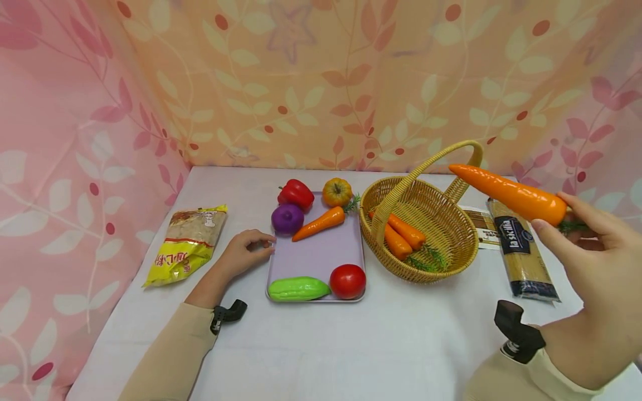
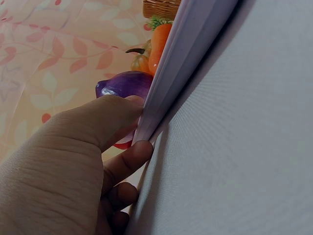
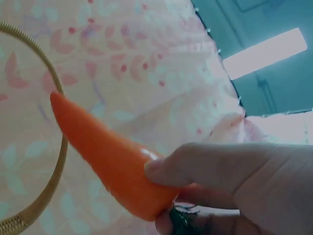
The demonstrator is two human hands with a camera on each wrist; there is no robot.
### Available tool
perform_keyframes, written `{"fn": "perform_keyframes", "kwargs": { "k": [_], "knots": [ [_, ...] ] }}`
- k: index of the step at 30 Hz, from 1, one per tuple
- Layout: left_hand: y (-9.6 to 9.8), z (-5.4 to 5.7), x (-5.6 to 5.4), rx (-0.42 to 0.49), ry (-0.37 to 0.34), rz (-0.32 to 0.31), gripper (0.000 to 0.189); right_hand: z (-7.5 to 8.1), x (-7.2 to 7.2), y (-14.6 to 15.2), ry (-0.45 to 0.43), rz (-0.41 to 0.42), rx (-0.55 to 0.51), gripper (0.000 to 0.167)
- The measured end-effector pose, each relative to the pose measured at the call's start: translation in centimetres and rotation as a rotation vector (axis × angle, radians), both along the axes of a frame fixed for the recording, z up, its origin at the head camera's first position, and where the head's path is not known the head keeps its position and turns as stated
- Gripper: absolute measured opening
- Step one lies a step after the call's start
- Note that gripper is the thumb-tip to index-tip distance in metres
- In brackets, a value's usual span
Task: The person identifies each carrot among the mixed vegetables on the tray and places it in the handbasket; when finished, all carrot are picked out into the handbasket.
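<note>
My right hand (image 1: 597,262) grips a large orange carrot (image 1: 511,192) by its thick top end, raised at the right with the tip pointing left toward the basket handle. Dark green leaves (image 3: 183,220) show beneath the fingers in the right wrist view. At the left edge of the lilac tray (image 1: 321,259), my left hand (image 1: 246,253) pinches the rim between thumb and index finger. On the tray lie a red bell pepper (image 1: 296,195), a purple round vegetable (image 1: 287,219), a small pumpkin (image 1: 337,192), a carrot (image 1: 321,223), a green gourd (image 1: 298,289) and a tomato (image 1: 348,282).
Right of the tray stands a wicker basket (image 1: 453,245) with an arched handle; carrots (image 1: 406,231) lie inside. Beyond it are a noodle packet (image 1: 521,250) and a brown-and-white packet (image 1: 481,225). A yellow food bag (image 1: 188,242) lies left. Floral cloth surrounds the table.
</note>
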State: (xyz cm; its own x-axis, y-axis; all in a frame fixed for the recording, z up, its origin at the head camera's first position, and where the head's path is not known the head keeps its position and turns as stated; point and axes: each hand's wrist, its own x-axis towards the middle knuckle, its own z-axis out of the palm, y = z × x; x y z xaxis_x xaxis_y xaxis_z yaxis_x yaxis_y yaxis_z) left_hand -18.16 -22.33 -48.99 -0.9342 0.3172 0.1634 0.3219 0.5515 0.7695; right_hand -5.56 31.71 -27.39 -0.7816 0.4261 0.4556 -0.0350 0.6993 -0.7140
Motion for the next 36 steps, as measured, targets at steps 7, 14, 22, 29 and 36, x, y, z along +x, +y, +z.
{"fn": "perform_keyframes", "kwargs": {
  "k": [7,14,22,29,36],
  "knots": [
    [0.0,0.0,0.1,-0.006,0.014,0.002,0.025,-1.3,-2.8,2.2,-0.380,-0.068,0.090,0.063],
    [-0.1,0.0,0.0,-0.002,0.020,-0.002,0.025,-4.1,-6.6,2.3,-0.480,0.075,0.178,0.070],
    [0.1,0.2,0.1,0.004,-0.001,0.004,0.025,-7.4,-10.5,-1.4,-0.546,0.200,0.330,0.068],
    [0.0,0.2,0.0,0.006,0.008,-0.006,0.025,-9.6,-12.1,-4.1,-0.663,0.281,0.376,0.061],
    [0.0,0.1,0.0,0.006,0.004,-0.004,0.024,-9.2,-12.0,-4.3,-0.717,0.405,0.381,0.048]
  ]
}}
